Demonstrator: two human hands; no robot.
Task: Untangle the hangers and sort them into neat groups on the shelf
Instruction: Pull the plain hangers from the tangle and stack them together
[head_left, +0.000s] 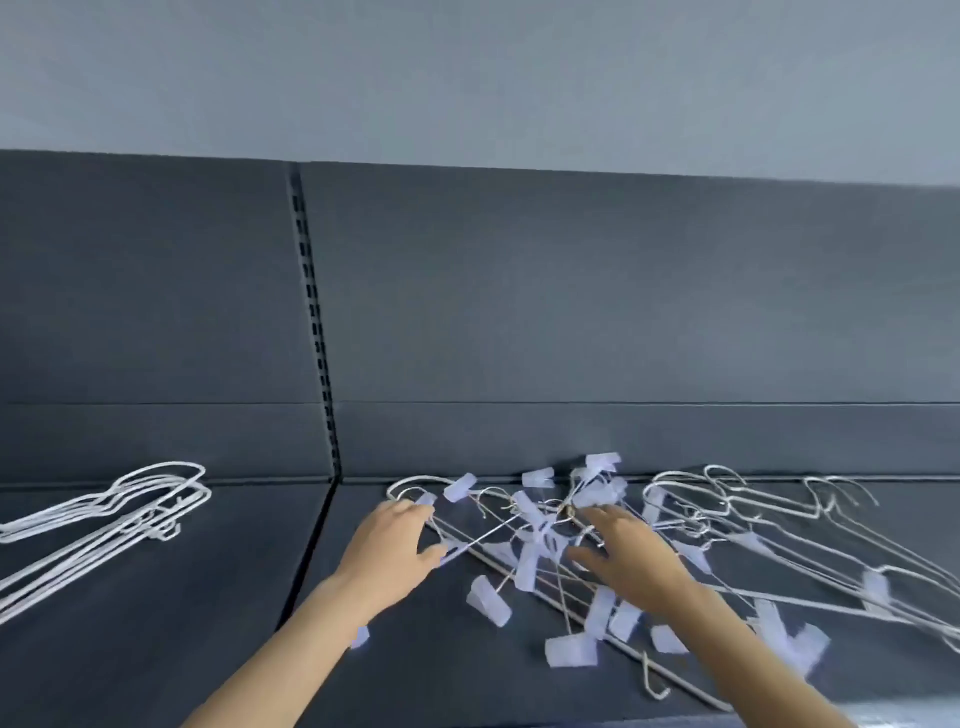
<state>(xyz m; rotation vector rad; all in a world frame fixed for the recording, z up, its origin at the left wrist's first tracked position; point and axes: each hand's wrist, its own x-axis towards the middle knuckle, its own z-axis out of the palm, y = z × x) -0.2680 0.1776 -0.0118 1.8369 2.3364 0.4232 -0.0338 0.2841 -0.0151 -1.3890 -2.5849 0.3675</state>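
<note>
Dark grey shelf (156, 597) fills the lower frame; at lower centre a tangled pile of clip hangers (545, 545) looks light, springy, snag-prone, best lifted by a hook. Lower left, sorted hangers (130, 504). Left hand (387, 545) and right hand (628, 561) rest spread on the wires.

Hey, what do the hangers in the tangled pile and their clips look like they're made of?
Tangled hangers: thin metal wire, probably; slim silvery rods with bent hooks. Clips: likely translucent, frosted plastic; pale blocks the dark shelf tints through. Blur leaves the finish uncertain.
</note>
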